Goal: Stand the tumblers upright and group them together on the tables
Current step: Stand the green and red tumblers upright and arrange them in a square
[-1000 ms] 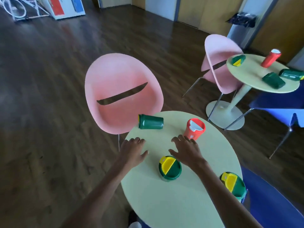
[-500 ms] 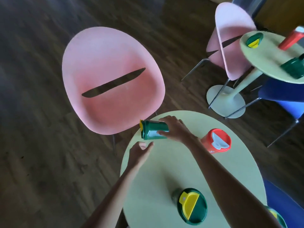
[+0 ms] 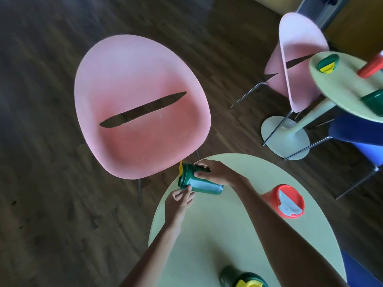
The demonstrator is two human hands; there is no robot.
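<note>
A green tumbler with a yellow lid [image 3: 199, 183] lies on its side at the far left edge of the near pale green round table [image 3: 223, 235]. My right hand [image 3: 215, 172] is closed over its upper side. My left hand [image 3: 181, 200] touches its lid end from below with the fingertips. A red tumbler with a grey lid flap [image 3: 287, 200] stands upright to the right. Another green tumbler with a yellow lid [image 3: 242, 279] stands at the bottom edge, partly cut off.
A pink chair [image 3: 141, 108] stands just beyond the near table's edge. A second round table [image 3: 339, 88] at the right carries a green-and-yellow tumbler [image 3: 328, 64], a red tumbler [image 3: 371, 66] and a green tumbler [image 3: 373, 101]. A second pink chair [image 3: 298, 59] and a blue chair [image 3: 360, 137] stand beside it.
My right hand has gone from beside the red tumbler to the lying green tumbler and closed on it. My left hand has come up to its lid end. The view tilted down.
</note>
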